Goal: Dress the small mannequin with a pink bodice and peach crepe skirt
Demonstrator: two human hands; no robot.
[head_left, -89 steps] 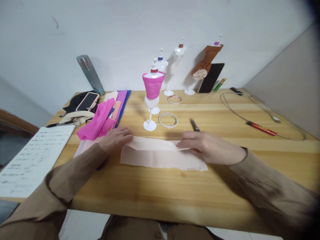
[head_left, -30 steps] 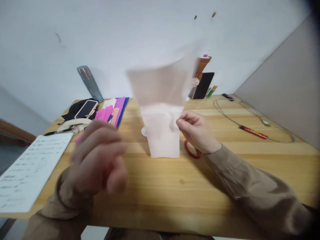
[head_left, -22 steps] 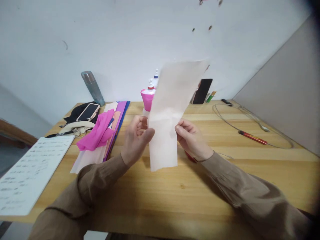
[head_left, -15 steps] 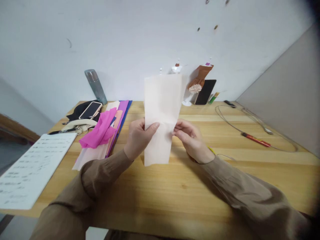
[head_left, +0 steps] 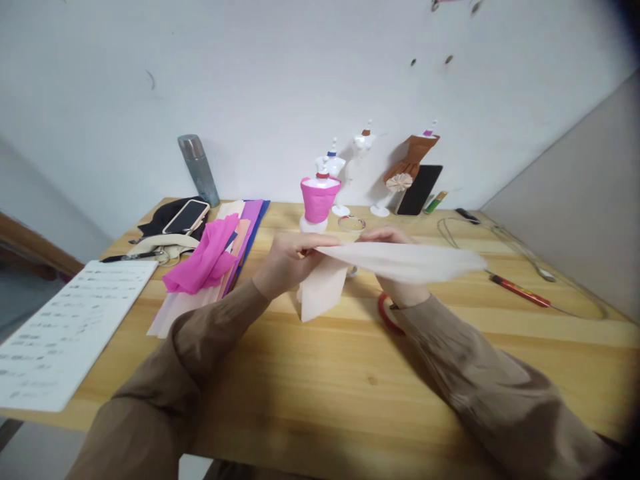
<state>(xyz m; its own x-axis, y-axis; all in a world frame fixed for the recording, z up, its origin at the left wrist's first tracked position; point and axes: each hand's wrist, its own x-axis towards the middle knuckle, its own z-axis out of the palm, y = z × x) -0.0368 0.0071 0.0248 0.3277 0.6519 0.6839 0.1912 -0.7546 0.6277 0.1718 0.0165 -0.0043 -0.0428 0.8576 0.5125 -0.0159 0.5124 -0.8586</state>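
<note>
A pale pink sheet of crepe paper (head_left: 400, 259) is in my hands above the table, bent sharply along its middle. One half juts out to the right, almost edge-on; the other half hangs down between my hands. My left hand (head_left: 286, 261) is closed on its left side at the bend. My right hand (head_left: 385, 235) is behind the right-hand half, fingers curled against the paper and partly hidden by it. Just beyond stands a small mannequin (head_left: 321, 200) wrapped in bright pink paper. Red-handled scissors (head_left: 389, 315) lie partly under my right wrist.
More small mannequins, one in brown paper (head_left: 415, 157), stand along the wall. Coloured paper sheets (head_left: 200, 263), a phone (head_left: 186, 218), a bottle (head_left: 199, 170) and a written sheet (head_left: 75, 327) are at left. At right lie a red-handled tool (head_left: 520, 291) and its cable.
The paper was upright and flat facing me; its upper half has now folded down to the right over my right hand. The pink mannequin and scissors have come into sight.
</note>
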